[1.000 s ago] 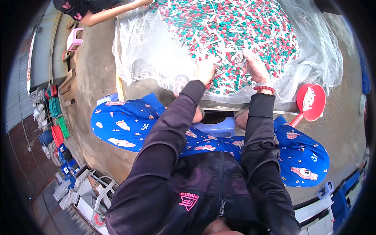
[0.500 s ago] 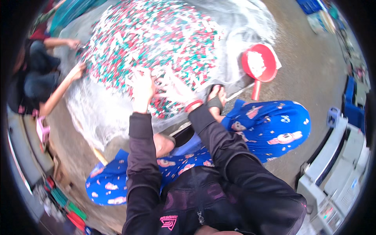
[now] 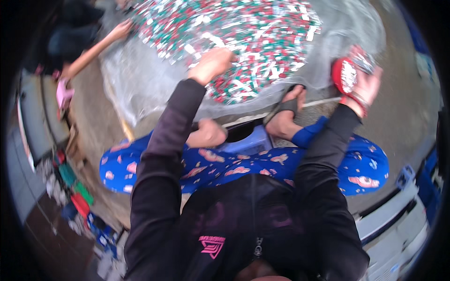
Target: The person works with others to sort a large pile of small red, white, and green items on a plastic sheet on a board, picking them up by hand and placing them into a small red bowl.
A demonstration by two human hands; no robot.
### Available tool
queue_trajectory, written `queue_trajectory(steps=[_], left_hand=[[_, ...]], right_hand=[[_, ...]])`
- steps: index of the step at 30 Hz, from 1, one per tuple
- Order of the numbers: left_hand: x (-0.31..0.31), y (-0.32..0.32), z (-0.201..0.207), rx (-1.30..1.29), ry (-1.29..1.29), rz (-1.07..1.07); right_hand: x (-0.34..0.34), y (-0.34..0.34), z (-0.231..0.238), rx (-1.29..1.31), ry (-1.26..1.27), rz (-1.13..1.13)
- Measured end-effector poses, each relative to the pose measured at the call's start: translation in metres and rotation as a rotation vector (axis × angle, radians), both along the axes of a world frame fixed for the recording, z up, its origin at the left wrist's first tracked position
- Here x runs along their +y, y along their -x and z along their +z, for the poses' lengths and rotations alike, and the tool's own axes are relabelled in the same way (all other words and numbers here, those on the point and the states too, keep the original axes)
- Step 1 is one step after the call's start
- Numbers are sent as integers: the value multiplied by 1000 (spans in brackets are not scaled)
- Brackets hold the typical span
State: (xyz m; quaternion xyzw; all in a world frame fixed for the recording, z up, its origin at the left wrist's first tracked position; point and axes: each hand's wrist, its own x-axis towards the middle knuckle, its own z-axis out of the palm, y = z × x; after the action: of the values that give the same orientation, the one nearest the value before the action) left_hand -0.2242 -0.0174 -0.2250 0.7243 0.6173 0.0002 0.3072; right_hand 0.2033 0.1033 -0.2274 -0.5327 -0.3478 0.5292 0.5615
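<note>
On the left are 1 pink stool (image 3: 63, 95) and 1 red container (image 3: 80, 205).

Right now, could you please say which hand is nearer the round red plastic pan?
Right: the right hand partly covers the pan; the left hand is farther left, at the pile of red, green and white pieces.

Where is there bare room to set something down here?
Bare plastic sheet shows left of the coloured pile and right of it, short of the red container. Crowded: the pile, around the left hand, and the container, by the right hand.
</note>
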Motion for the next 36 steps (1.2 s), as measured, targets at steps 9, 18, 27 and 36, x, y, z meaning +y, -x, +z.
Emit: queue_trajectory(steps=[9,18,27,36], left_hand=[[-95,-65,-90,167,-304,-96],[-65,6,-109,50,-584,119],[-55,68,-69,-225,-372,573],[-68,63,-64,-253,-92,768]], right_hand=[[-7,32,6,-1327,114,2],[-92,242,-47,-1209,-31,1059],[-169,255,-126,-1220,-301,1027],[-182,307,-82,-1543,-372,1157]])
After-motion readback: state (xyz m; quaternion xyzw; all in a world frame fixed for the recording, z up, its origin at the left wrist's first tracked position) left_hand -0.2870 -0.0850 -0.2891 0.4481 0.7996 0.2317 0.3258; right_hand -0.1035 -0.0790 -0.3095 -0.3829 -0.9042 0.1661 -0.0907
